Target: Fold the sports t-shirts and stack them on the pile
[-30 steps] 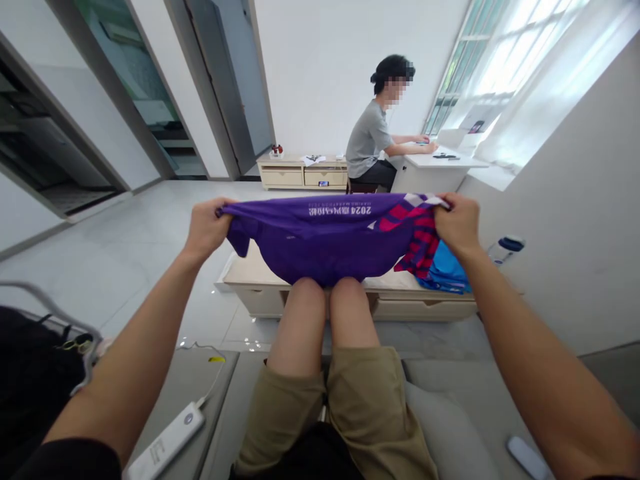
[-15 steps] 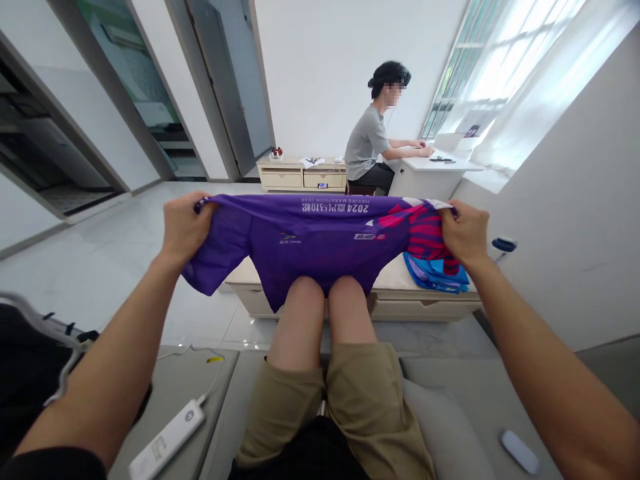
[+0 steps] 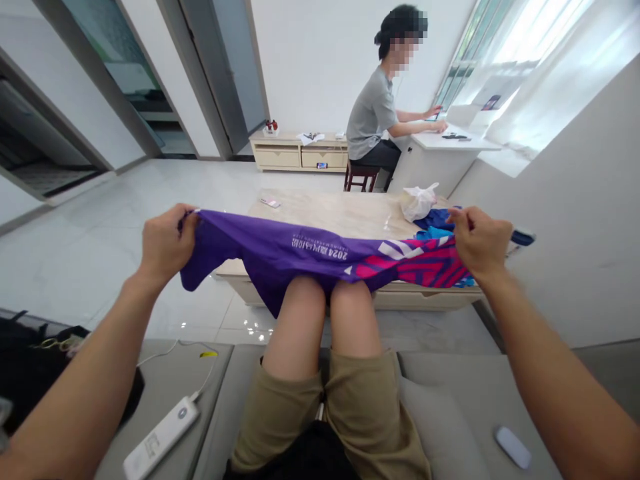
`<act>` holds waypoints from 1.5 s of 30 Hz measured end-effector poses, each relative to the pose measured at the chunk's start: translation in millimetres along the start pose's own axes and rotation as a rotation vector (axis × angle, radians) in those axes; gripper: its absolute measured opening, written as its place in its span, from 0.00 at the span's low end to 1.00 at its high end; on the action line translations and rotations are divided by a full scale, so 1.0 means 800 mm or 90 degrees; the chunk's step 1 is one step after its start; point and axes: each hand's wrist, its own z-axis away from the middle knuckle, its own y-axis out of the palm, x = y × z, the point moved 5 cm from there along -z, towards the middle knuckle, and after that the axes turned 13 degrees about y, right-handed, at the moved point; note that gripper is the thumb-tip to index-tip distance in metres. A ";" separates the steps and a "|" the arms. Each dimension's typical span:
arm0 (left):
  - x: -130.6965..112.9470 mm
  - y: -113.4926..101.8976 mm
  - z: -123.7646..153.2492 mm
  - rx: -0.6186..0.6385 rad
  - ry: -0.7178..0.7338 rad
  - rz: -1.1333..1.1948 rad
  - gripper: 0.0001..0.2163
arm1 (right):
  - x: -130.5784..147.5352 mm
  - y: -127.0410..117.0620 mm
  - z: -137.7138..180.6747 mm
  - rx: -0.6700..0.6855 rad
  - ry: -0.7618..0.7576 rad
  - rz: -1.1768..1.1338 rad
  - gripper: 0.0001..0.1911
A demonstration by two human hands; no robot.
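A purple T-shirt (image 3: 273, 248) with white lettering and pink stripes stretches sideways above my knees, its print upside down to me. My left hand (image 3: 167, 245) pinches the plain purple sleeve end. At the striped end my right hand (image 3: 484, 243) is closed on the cloth, with the index finger and thumb raised above the fabric edge. The middle of the shirt sags, and its lower part hangs behind my knees. Blue folded clothes (image 3: 434, 220) lie beyond my right hand, partly hidden by the shirt.
A marble-topped coffee table (image 3: 325, 207) stands ahead with a white plastic bag (image 3: 419, 201) and a phone (image 3: 271, 203). A white power strip (image 3: 163, 437) and a white oval object (image 3: 513, 447) lie on the sofa. Another person (image 3: 375, 107) sits at a white desk (image 3: 460, 137).
The shirt has dropped at its striped end and now slopes down to the right, more bunched. My hands have moved slightly apart and lower. More of the table shows.
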 end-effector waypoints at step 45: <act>-0.032 0.757 -0.227 0.363 0.013 0.081 0.34 | 0.025 0.730 -0.106 0.468 -0.028 0.179 0.41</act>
